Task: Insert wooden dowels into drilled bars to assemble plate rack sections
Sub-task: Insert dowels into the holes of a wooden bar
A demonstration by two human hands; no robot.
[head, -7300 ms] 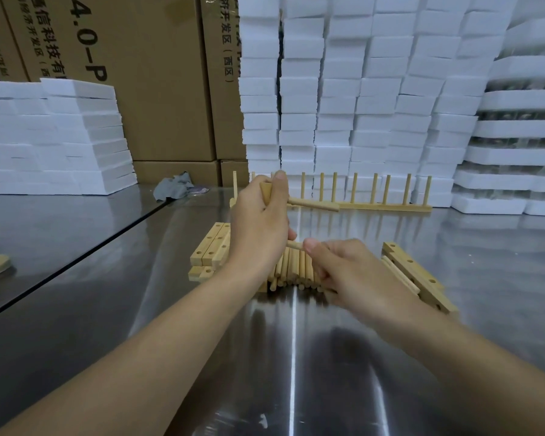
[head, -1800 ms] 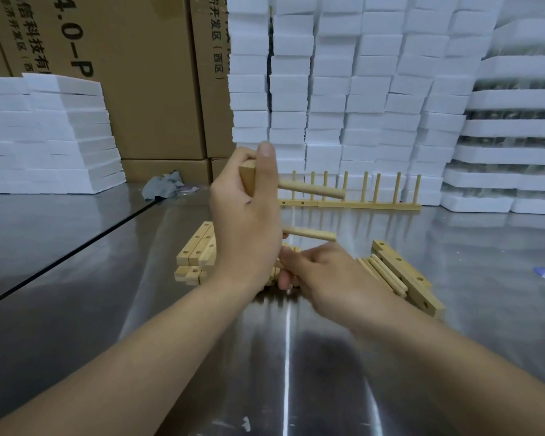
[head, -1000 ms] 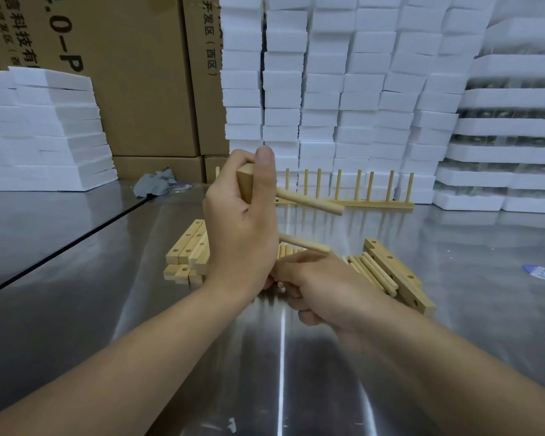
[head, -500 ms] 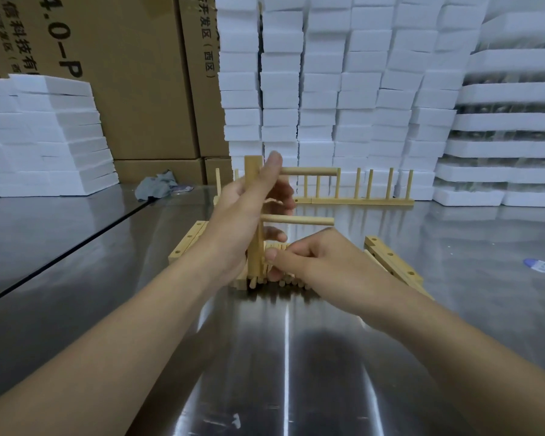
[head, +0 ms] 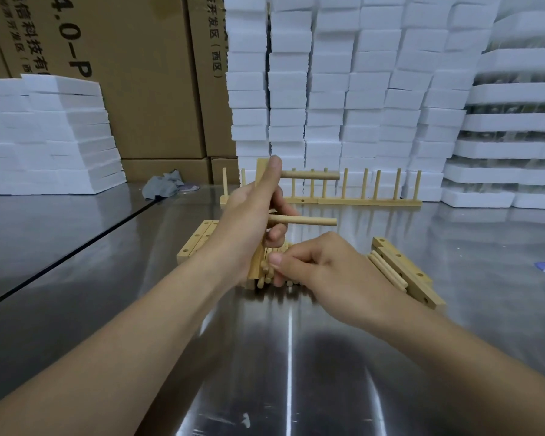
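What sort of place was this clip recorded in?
Most likely a small factory or packing workshop: stacks of white foam blocks and large printed cardboard cartons line the back of a steel worktable, where an assembled plate rack section stands.

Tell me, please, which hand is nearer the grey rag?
Left. The left hand, gripping a bar, is just right of the grey rag; the right hand lies farther right, pinching loose dowels.

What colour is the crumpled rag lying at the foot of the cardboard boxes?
Grey. The crumpled fabric rag shows best in the head view.
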